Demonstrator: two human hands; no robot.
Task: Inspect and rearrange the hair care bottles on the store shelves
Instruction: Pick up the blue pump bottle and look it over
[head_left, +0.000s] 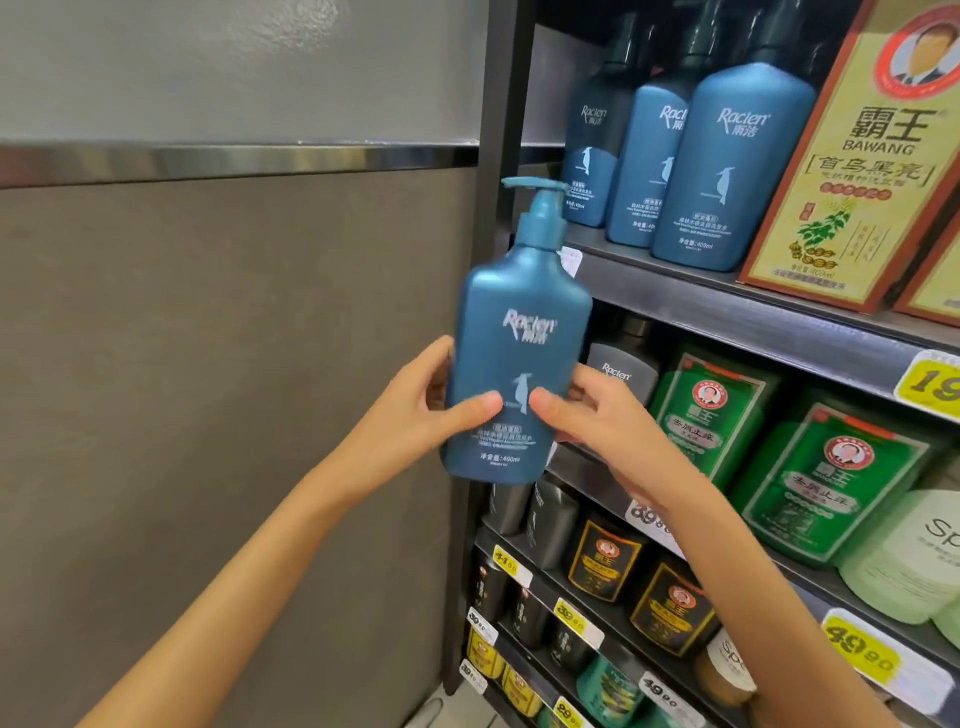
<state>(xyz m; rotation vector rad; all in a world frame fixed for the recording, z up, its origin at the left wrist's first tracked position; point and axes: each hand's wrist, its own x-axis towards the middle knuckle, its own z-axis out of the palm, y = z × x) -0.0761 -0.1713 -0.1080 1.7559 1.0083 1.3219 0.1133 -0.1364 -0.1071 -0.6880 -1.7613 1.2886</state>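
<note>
Head view, bottle: blue pump bottle (519, 374), off the shelves, in the air in front of the dark post (498, 104) at the rack's left end, label toward the camera.
Head view, long axis: close to upright, top leaning a little right toward the rack; pump spout points left, toward the grey wall (234, 364).
Head view, left hand (415, 410): grips the bottle's left side low down, thumb across the front label, fingers wrapped behind.
Head view, right hand (597, 421): grips the right side at about the same height, thumb on the front, fingers behind; the two thumb tips nearly meet on the label.
Head view, bottle to hands: between them, most of the body and the whole pump above the grip.
Head view, matching row (732, 166): three like bottles on the top shelf (701, 306), at its left end, up and to the right of the held one, beside a yellow box (857, 156).
Head view, nearer hand: the right, being on the rack side.
Judgement: label is being checked; a return would mean lifting up and right over the shelf's front edge. Whether a free slot is left there, I cannot tell.
</note>
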